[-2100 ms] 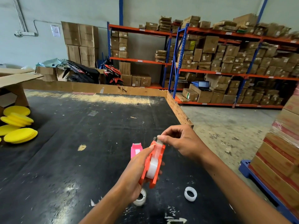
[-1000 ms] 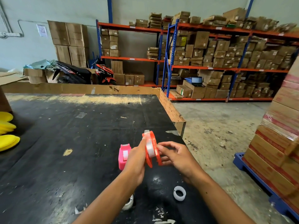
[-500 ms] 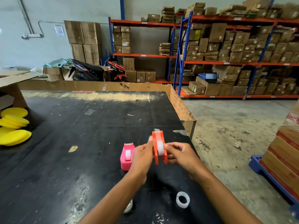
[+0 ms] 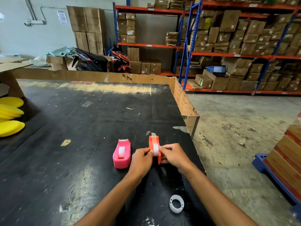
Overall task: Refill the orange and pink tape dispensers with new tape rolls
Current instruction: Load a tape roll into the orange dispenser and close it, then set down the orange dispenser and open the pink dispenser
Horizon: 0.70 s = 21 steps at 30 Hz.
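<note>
The orange tape dispenser [image 4: 153,141] stands upright on the black table [image 4: 78,128] with a white tape roll showing in its slot. My left hand [image 4: 141,158] pinches its left side and my right hand [image 4: 172,154] pinches its right side. Just to the left, apart from my hands, the pink tape dispenser [image 4: 122,154] rests on the table with a white roll in it. A white empty tape core [image 4: 176,203] lies flat near the table's front right, between my forearms.
Yellow round pads [image 4: 10,118] are stacked at the table's left edge. A raised cardboard rim [image 4: 184,101] lines the far and right sides of the table. Shelving racks with cartons [image 4: 236,46] stand behind, and stacked boxes on a blue pallet [image 4: 286,160] sit at right.
The orange dispenser has come down from being held in the air to standing on the table beside the pink one. Both hands stay on it.
</note>
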### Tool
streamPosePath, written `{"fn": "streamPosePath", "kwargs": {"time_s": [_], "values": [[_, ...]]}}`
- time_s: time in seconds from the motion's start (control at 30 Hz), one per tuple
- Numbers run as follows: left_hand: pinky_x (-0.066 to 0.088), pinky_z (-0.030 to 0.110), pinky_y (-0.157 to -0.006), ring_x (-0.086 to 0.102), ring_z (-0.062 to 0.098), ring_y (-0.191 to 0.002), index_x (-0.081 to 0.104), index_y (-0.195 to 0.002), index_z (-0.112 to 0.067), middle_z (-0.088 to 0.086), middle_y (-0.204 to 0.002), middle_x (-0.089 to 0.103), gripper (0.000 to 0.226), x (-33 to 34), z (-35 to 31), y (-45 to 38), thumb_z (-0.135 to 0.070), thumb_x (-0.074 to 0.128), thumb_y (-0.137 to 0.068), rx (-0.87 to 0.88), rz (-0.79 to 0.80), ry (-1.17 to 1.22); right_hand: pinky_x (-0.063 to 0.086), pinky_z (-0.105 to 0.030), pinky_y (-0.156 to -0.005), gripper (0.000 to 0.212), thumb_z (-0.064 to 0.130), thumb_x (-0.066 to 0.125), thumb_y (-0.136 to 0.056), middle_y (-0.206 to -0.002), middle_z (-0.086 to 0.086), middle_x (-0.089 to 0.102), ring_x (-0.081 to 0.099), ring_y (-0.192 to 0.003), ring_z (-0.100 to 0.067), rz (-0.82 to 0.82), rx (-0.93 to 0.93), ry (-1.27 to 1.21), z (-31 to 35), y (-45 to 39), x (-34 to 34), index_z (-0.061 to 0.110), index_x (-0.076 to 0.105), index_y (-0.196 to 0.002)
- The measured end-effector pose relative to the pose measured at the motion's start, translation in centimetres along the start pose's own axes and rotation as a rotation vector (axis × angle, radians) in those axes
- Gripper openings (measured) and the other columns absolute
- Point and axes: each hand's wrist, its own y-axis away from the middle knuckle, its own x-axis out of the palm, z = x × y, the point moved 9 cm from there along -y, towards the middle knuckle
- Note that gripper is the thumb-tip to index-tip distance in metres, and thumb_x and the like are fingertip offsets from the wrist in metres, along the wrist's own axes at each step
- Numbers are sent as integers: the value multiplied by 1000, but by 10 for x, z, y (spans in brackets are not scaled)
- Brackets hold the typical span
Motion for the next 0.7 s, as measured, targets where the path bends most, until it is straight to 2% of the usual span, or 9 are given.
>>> {"fn": "streamPosePath", "kwargs": {"time_s": [0.03,0.1,0.17,0.27,0.4,0.47,0.57,0.63,0.7], "values": [[55,32,-83,71,24,-85,78,-94,-19,4,-87,78,31,0,2,-2,-10,48,-91,-1,-3,-9,62,-35,-72,21,16,56,-93,-85,-15,73,71,-74,-21,-12,6,1,-3,-2,0,2,72,-89],[49,14,-68,66,16,-73,77,-98,-13,6,-86,77,29,-1,4,-4,-9,49,-92,2,-10,-45,62,-36,-71,23,15,56,-92,-87,-18,74,71,-76,-23,-40,4,28,-4,-5,-1,0,73,-90],[44,15,-61,60,13,-70,76,-99,-10,11,-88,77,27,-3,3,-5,-9,50,-93,13,-19,-78,61,-32,-67,22,17,57,-91,-82,-13,73,70,-73,-21,-53,-2,55,-3,-5,-1,3,74,-89],[46,15,-63,63,12,-76,76,-100,-10,8,-91,77,26,-4,4,-6,-10,51,-93,15,-15,-65,59,-27,-62,21,18,57,-92,-78,-7,71,68,-69,-16,-45,-7,58,-2,-4,0,3,73,-93],[46,7,-65,66,10,-85,74,-106,-12,-4,-89,72,28,-5,1,-2,-8,50,-93,47,8,-68,58,-20,-56,23,17,56,-93,-72,-3,69,66,-63,-11,-36,-14,37,-2,-2,1,-1,71,-95],[47,10,-72,67,11,-89,73,-109,-12,-5,-93,71,28,-4,-2,2,-8,49,-94,56,36,-57,57,-17,-55,24,17,55,-94,-72,-4,68,66,-64,-11,-32,-8,36,-3,0,0,-2,71,-94],[47,16,-79,65,8,-91,71,-113,-14,-8,-96,70,30,-6,-4,8,-7,48,-95,54,68,-41,59,-20,-62,25,18,54,-95,-78,-9,70,68,-68,-15,-25,1,32,-3,4,1,-2,70,-94],[45,9,-71,61,3,-83,71,-106,-20,-12,-86,68,28,-10,-3,12,-7,48,-95,57,74,-38,59,-24,-66,25,17,54,-95,-80,-11,69,68,-70,-17,-29,11,37,-4,10,2,-2,70,-94],[40,8,-61,56,5,-75,65,-81,-26,-13,-75,62,29,-15,-4,16,-7,49,-95,59,73,-41,58,-26,-67,23,16,53,-95,-79,-10,66,65,-70,-16,-49,12,50,-4,15,2,3,70,-87]]}}
